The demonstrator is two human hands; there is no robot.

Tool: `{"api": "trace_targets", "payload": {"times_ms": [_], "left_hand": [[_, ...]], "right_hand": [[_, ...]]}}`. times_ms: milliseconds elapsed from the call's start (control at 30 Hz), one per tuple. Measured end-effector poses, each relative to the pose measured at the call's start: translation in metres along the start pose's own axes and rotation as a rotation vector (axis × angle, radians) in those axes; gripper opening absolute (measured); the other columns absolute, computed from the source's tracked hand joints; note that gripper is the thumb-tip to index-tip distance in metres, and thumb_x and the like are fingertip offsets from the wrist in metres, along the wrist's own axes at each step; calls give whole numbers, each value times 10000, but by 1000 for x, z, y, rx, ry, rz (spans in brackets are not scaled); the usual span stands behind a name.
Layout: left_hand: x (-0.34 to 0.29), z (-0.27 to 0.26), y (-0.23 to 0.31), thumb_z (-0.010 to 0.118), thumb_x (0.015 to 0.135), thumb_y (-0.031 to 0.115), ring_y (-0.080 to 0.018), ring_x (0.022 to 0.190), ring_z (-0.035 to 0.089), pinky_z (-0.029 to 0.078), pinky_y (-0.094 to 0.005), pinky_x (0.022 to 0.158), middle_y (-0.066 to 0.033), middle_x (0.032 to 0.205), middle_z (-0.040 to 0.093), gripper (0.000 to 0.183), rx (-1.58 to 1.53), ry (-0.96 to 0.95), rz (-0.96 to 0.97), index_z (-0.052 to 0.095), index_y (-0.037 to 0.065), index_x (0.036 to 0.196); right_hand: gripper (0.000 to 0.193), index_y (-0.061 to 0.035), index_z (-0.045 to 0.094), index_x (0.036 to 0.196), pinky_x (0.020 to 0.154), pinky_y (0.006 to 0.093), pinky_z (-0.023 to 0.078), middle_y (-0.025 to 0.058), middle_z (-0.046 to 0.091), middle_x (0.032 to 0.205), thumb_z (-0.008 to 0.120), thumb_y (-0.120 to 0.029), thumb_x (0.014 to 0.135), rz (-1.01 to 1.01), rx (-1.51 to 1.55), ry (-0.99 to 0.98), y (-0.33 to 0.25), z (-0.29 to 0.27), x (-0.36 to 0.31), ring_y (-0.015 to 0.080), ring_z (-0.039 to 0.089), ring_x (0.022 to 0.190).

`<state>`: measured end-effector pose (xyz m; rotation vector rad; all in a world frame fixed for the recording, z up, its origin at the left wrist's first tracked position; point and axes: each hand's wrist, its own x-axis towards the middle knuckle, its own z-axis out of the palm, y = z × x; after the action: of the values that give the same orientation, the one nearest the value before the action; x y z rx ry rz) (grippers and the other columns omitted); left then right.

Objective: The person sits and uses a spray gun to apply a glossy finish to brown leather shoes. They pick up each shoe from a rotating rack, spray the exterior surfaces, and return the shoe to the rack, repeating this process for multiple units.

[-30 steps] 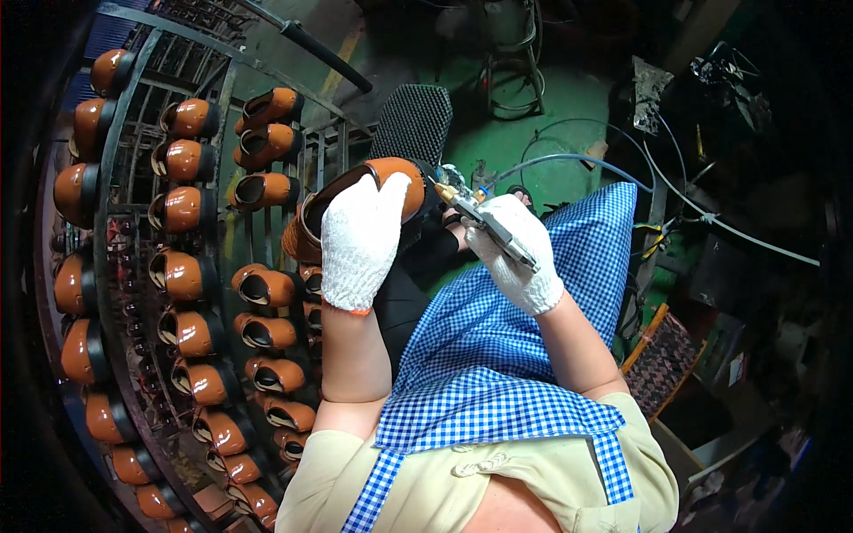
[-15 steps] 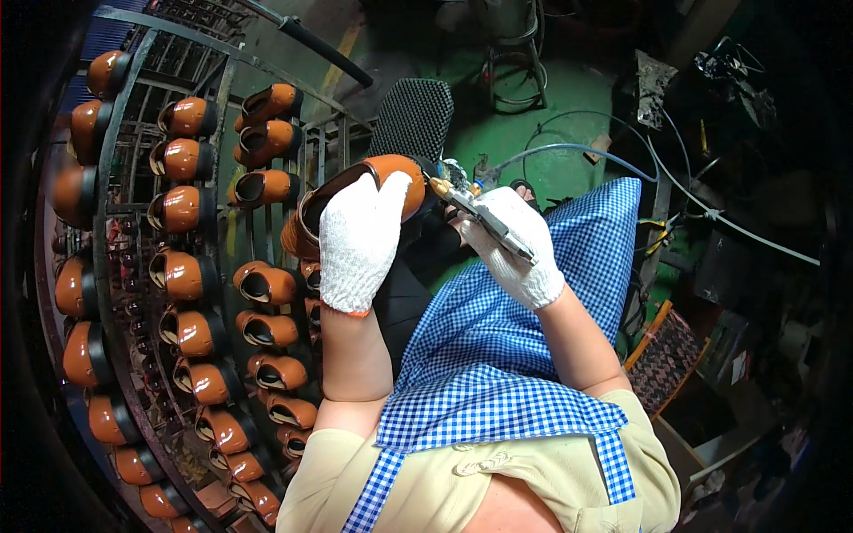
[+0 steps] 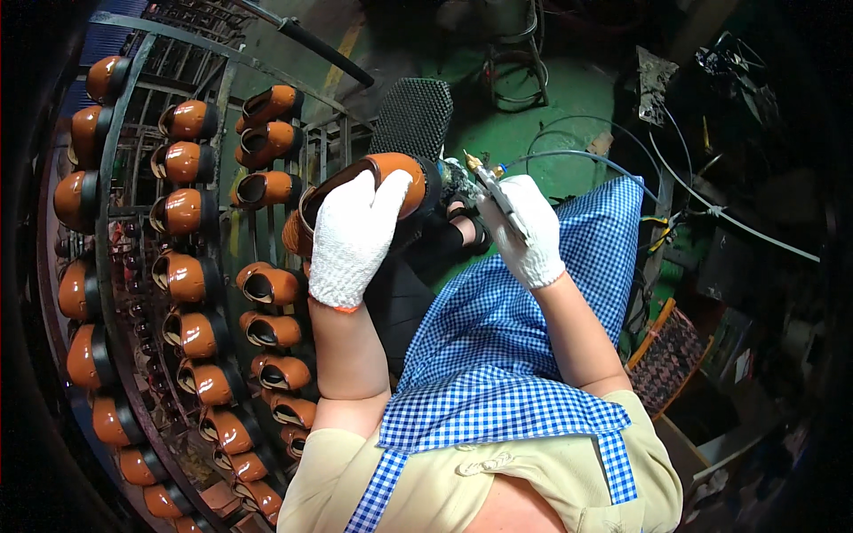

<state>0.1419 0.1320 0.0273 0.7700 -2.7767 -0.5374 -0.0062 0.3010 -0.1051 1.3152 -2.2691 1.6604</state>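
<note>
My left hand, in a white knit glove, is closed over a glossy brown shoe with a dark sole. The fingers cover part of its side, and the thumb lies near the toe. In my right hand, also gloved in white, is a metal air gun with a brass nozzle. That nozzle points up and away from me, a short gap to the right of the shoe's sole. The fingers under the gun's handle are mostly hidden. A bluish hose runs from the gun off to the right.
Several brown shoes stand on a metal rack at my left. A black ridged panel rises beyond the held shoe. Farther off is a metal stool on the green floor. A woven chair back stands at right.
My right hand has drawn the air gun rightward, away from the shoe, and its nozzle has tipped to point farther up. My left hand and the shoe have hardly moved.
</note>
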Motion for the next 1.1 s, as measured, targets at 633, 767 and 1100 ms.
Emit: {"api": "trace_targets", "payload": {"times_ms": [633, 767, 1100], "left_hand": [[13, -1, 31, 695, 1011, 245, -222, 891, 734, 561, -342, 840, -163, 975, 771, 359, -202, -25, -257, 725, -69, 1182], [2, -15, 31, 702, 1002, 239, -267, 886, 743, 567, -359, 828, -182, 960, 768, 337, -287, -21, -176, 731, -64, 1145], [-88, -74, -39, 844, 899, 282, -379, 718, 667, 517, -441, 650, -174, 743, 658, 344, -163, 54, -107, 686, -1, 787]], "right_hand": [[154, -52, 721, 1033, 662, 390, 529, 122, 643, 882, 799, -118, 918, -9, 143, 22, 16, 7, -19, 311, 657, 755], [225, -40, 695, 1120, 775, 387, 550, 142, 666, 983, 787, -79, 919, 23, 274, 1, 8, -2, -7, 323, 687, 881], [159, -8, 678, 1133, 846, 386, 531, 140, 651, 1034, 702, -47, 981, 186, 334, -126, 9, 13, -14, 309, 659, 923]]}}
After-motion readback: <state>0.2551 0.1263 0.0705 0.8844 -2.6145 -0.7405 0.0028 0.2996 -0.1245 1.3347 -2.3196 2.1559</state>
